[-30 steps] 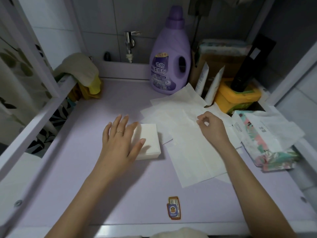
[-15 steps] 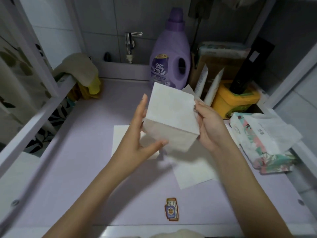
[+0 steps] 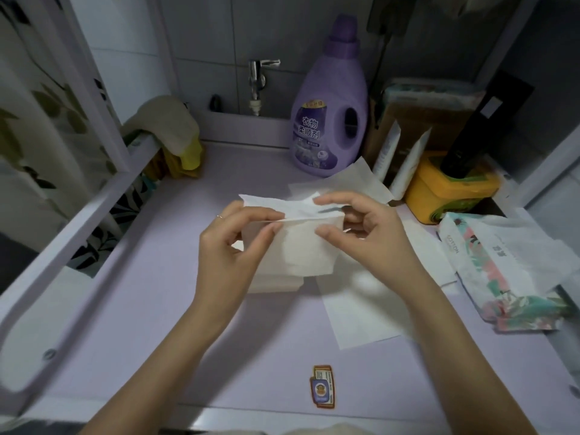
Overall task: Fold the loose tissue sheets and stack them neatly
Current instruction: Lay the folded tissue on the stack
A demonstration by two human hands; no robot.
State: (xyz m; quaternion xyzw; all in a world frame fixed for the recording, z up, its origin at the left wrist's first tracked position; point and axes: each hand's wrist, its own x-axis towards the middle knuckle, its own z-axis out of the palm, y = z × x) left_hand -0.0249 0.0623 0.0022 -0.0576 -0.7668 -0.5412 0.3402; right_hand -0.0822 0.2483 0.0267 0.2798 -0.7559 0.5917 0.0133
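A white tissue sheet (image 3: 301,243) is held in the air above the lilac top, bent double along a crease. My left hand (image 3: 232,249) pinches its left edge at the fold. My right hand (image 3: 361,227) pinches its right edge between thumb and fingers. Under the held sheet lies the stack of folded tissues (image 3: 276,282), partly hidden by my left hand. Loose flat sheets (image 3: 361,312) lie to the right of the stack, and another loose sheet (image 3: 351,180) reaches back toward the bottle.
A purple softener bottle (image 3: 329,120) stands at the back by a tap (image 3: 257,80). A yellow tub (image 3: 448,189) and an open tissue pack (image 3: 499,268) sit at the right. Cloths (image 3: 169,127) hang over the left rail. A sticker (image 3: 323,386) lies near the front edge.
My right hand lifted a loose sheet off the pile, my left hand left the folded stack to join it, and both have bent the sheet over into a fold.
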